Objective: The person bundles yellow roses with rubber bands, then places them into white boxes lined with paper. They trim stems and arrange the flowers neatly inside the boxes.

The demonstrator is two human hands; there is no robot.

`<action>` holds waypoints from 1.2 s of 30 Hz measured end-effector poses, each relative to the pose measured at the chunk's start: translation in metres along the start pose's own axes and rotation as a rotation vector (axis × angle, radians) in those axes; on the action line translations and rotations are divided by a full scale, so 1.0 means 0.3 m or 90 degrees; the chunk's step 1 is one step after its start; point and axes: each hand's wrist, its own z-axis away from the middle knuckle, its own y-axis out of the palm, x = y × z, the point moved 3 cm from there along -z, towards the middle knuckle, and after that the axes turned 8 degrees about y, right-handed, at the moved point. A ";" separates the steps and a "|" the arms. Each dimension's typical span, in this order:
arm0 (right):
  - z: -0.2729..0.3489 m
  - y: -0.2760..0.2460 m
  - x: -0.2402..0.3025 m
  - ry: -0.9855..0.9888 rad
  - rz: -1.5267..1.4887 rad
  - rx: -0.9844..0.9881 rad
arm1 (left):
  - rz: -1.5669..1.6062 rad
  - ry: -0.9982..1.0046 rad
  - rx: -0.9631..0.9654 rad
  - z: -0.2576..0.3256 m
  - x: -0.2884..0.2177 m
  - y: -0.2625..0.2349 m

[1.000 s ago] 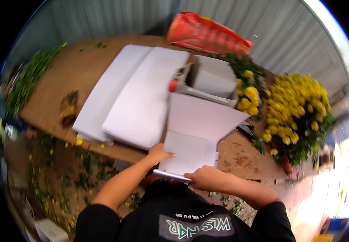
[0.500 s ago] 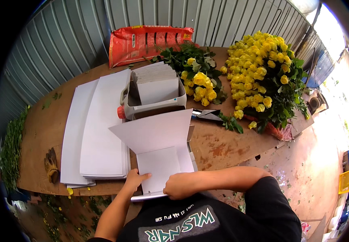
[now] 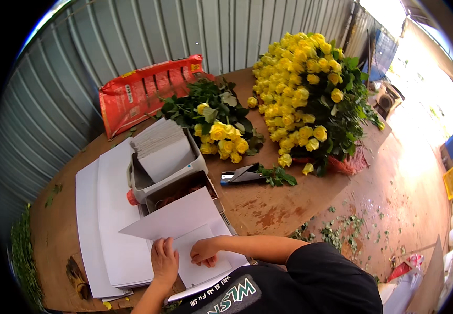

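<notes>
A large white sheet [image 3: 171, 220] lies in front of me, its far part folded up at a slant. On it rests a smaller white sheet [image 3: 189, 272]. My left hand [image 3: 164, 260] is open, its fingers stretched at the small sheet's left side, by the fold. Over the small sheet, my right hand [image 3: 204, 252] is closed with curled fingers; what they hold, if anything, is hidden. Just beyond the fold stands an open box [image 3: 213, 198] of reddish-brown bits. Behind it, a cut-open pale jug [image 3: 153, 194] with a red cap holds upright white cards [image 3: 171, 162].
Large white sheets [image 3: 122, 246] are stacked to the left, near a dirty glove [image 3: 76, 277]. Yellow roses [image 3: 225, 138] lie behind the jug, with a far bigger heap of roses [image 3: 294, 99] to the right. A dark-bladed tool [image 3: 242, 175] and a red bag [image 3: 148, 94] share the table.
My view has shifted, so the table's things sit further left. My hands have left the large sheet's near edge and moved up onto it; the left fingers have opened. The box now shows.
</notes>
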 end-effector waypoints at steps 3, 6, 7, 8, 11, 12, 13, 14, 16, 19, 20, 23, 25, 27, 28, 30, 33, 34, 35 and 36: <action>0.001 0.000 -0.010 -0.022 0.021 -0.010 | -0.139 0.270 -0.160 -0.180 -0.085 -0.142; 0.013 -0.002 -0.035 -0.030 -0.050 -0.029 | -0.051 0.233 -0.100 -0.291 -0.082 -0.143; 0.027 -0.009 -0.036 -0.083 -0.101 -0.062 | 0.031 0.211 -0.064 -0.293 -0.034 -0.118; 0.055 -0.018 -0.047 -0.136 -0.152 -0.095 | 0.113 0.189 -0.028 -0.295 -0.006 -0.097; 0.213 -0.125 -0.199 -0.049 0.054 -0.161 | 0.206 0.119 -0.032 -0.319 -0.023 -0.132; 0.363 -0.187 -0.204 0.111 -0.012 -0.196 | 0.223 0.070 -0.017 -0.297 -0.001 -0.130; 0.445 -0.254 -0.410 0.056 -0.206 -0.292 | 0.236 0.086 -0.052 -0.312 -0.017 -0.128; 0.591 -0.345 -0.479 0.314 0.086 -0.502 | 0.236 0.078 -0.044 -0.307 -0.016 -0.124; 0.871 -0.398 -0.620 0.437 0.184 -1.031 | 0.238 0.076 -0.038 -0.311 -0.024 -0.139; 1.050 -0.419 -0.783 0.617 0.349 -1.211 | 0.053 0.125 -0.032 -0.314 -0.066 -0.164; 1.056 -0.409 -0.829 0.610 0.521 -1.190 | -0.047 0.177 -0.065 -0.318 -0.096 -0.169; 1.103 -0.413 -0.903 0.422 0.569 -1.180 | -0.054 0.285 -0.165 -0.313 -0.157 -0.183; 1.122 -0.435 -0.833 0.269 0.520 -1.175 | -0.004 0.408 -0.161 -0.236 -0.151 -0.140; 1.146 -0.441 -0.808 0.133 0.365 -1.291 | 0.104 0.497 -0.041 -0.171 -0.168 -0.087; 1.151 -0.442 -0.788 0.062 0.281 -1.341 | 0.123 0.499 0.015 -0.143 -0.165 -0.047; 1.182 -0.464 -0.761 0.145 0.268 -1.454 | 0.160 0.502 0.125 -0.093 -0.152 0.042; 1.183 -0.514 -0.758 0.171 0.417 -1.422 | 0.145 0.445 0.241 -0.052 -0.122 0.128; 1.171 -0.540 -0.783 0.268 0.349 -1.377 | 0.138 0.433 0.256 -0.045 -0.117 0.147; 1.172 -0.544 -0.799 0.324 0.336 -1.386 | 0.131 0.436 0.250 -0.041 -0.114 0.160; 1.160 -0.552 -0.793 0.377 0.322 -1.390 | 0.123 0.434 0.246 -0.034 -0.113 0.168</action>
